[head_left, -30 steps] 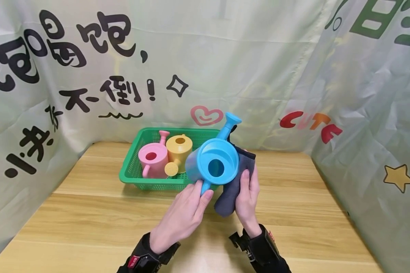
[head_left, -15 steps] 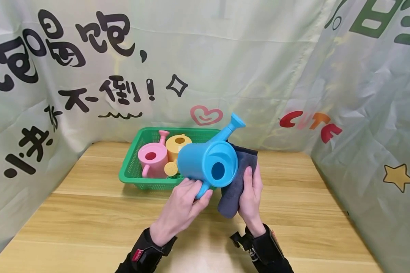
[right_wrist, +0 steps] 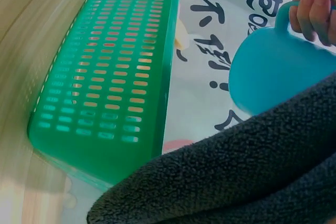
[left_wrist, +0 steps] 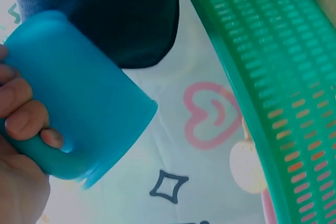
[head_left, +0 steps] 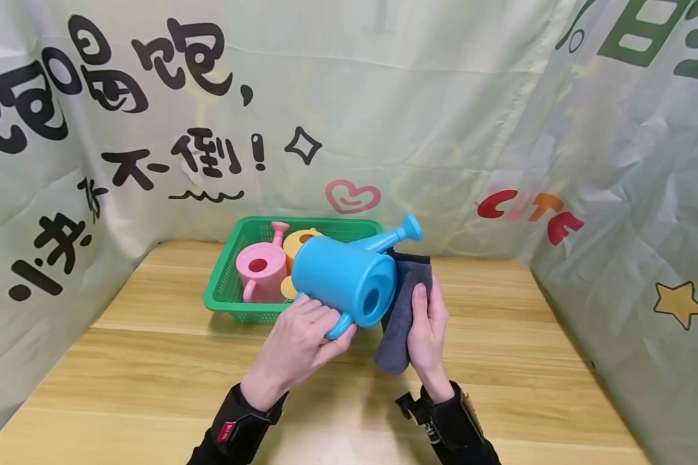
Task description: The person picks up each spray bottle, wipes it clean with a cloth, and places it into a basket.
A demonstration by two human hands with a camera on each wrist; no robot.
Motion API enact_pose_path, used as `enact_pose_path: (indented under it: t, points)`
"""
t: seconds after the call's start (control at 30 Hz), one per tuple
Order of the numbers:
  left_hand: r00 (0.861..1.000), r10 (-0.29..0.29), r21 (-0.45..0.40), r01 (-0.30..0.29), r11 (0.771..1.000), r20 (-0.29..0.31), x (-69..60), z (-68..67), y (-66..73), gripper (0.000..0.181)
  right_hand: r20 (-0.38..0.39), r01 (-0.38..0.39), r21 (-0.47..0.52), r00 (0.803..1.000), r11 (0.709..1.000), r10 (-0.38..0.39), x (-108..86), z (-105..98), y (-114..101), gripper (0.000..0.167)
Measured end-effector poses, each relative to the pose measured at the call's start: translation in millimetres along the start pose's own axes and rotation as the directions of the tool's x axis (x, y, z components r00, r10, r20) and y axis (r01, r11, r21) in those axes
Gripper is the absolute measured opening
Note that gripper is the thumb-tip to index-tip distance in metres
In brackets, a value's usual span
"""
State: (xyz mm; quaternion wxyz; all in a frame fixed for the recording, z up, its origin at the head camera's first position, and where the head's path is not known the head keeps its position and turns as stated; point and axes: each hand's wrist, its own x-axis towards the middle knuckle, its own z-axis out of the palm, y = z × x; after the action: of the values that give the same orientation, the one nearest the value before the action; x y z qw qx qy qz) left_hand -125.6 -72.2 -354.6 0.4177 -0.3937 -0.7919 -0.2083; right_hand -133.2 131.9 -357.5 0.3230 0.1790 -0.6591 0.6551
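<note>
My left hand grips the handle of a blue watering can, its fingers curled round it in the left wrist view too. The can is tilted, its opening facing right and its spout pointing up to the right. A dark grey cloth with a black edge hangs folded in my right hand, the thumb pressed on its near side. In the head view the cloth meets the can's right end. Across the right wrist view the cloth covers the lower part, and the right fingers are hidden there.
Behind the hands a green basket stands on the wooden table. Inside it are a pink watering can and a yellow one, partly hidden by the blue can. A printed fabric sheet encloses the back and sides.
The blue watering can has turned in my left hand, its opening swinging right and its spout lowering to the right. The left hand has shifted slightly left; the cloth stays against the can.
</note>
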Motion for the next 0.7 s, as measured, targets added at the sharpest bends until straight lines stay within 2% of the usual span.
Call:
enact_pose_path:
  t: [0.17,0.37,0.5,0.6,0.7]
  points:
    - [1.000,0.026,0.042,-0.026,0.999,0.005,-0.3,-5.5,-5.4,0.042,0.029,-0.025,-0.046,0.999,0.999,0.027,0.4,-1.6,-1.2,0.033]
    - [0.999,0.034,0.099,-0.033,0.995,-0.017,0.1,-8.4,-8.3,0.040,0.090,0.014,-0.077,0.996,0.997,-0.007,0.9,-3.1,-1.6,0.031]
    - [0.999,0.041,0.107,-0.040,0.993,-0.008,-0.2,-7.4,-8.5,0.036,0.130,0.042,-0.072,0.991,0.997,-0.032,2.5,-4.2,-1.1,0.030]
    - [0.999,0.054,0.105,-0.054,0.993,0.005,-0.8,-5.1,-8.5,0.034,0.164,0.031,-0.078,0.986,0.996,-0.018,3.9,-5.3,-2.4,0.032]
    - [0.998,0.059,0.101,-0.059,0.993,0.007,-1.6,-2.9,-8.7,0.034,0.172,0.008,-0.131,0.985,0.991,0.015,4.9,-7.0,-3.4,0.031]
